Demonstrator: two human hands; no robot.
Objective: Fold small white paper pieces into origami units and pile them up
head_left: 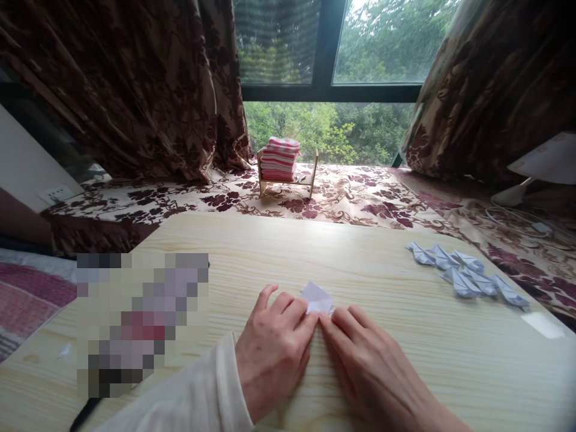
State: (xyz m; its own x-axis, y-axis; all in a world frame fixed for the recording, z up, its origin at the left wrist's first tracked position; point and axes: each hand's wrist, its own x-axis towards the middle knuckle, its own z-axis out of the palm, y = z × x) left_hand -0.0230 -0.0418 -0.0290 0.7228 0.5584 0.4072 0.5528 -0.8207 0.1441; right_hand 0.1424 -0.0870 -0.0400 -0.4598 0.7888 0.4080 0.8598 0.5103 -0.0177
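Observation:
A small piece of folded white paper (317,295) lies on the pale wooden table, its pointed top edge facing away from me. My left hand (275,343) grips its near left side, thumb and index finger pressed down at the bottom edge, the little finger raised. From the right, my right hand (375,354) pinches the same edge, its index fingertip almost touching the left thumb. My fingers cover the paper's near corners. Several folded paper shapes (464,283) with pointed ends sit in two rows at the table's right.
A flat white slip (544,325) lies by the right edge of the table (252,240). At left are a pixelated long object (144,327) and a paper scrap (64,350). Beyond, pink-striped folded cloths (279,161) fill a small wooden rack (314,171); a lamp (546,157) stands right.

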